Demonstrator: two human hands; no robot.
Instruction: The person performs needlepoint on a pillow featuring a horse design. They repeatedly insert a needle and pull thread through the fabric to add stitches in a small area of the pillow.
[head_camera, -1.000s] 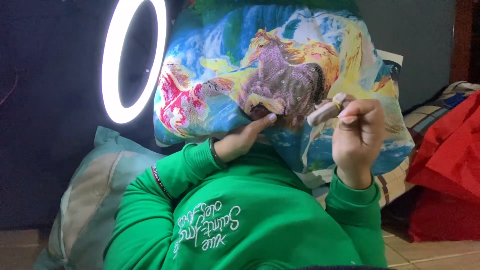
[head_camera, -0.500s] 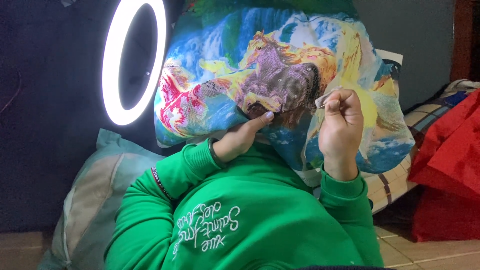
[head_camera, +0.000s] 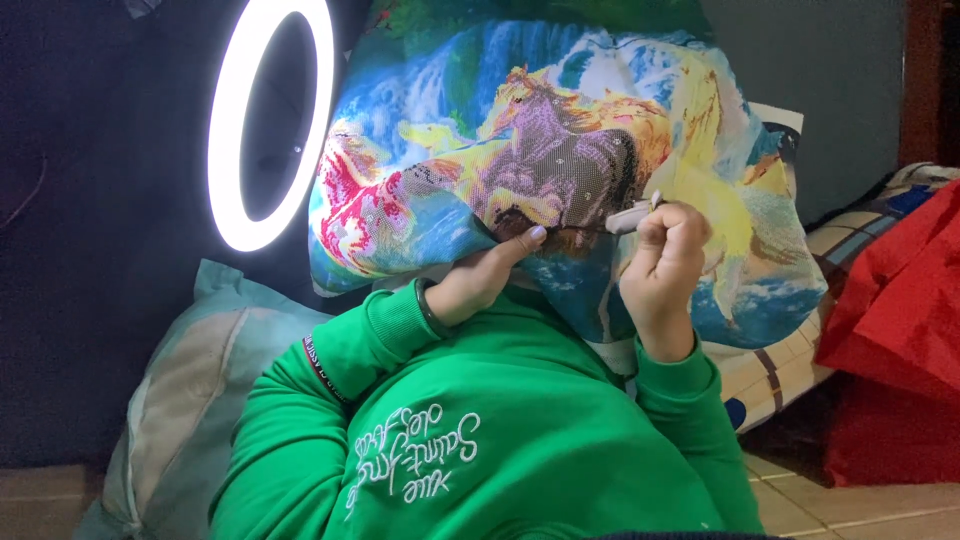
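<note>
A colourful canvas printed with horses and a waterfall is propped up in front of my green sweatshirt. My left hand grips its lower edge from beneath, thumb resting on the picture. My right hand is closed around a small pale pen-like tool, whose tip touches the canvas just right of the dark purple horse. The lower part of the canvas is hidden behind both hands.
A lit ring lamp glows at the upper left against a dark wall. A pale teal pillow lies at the lower left. A red cloth or bag sits at the right, beside a patterned blanket and tiled floor.
My right hand has moved left and slightly up, bringing the tool from off the canvas onto it by the purple horse. My left hand kept its grip.
</note>
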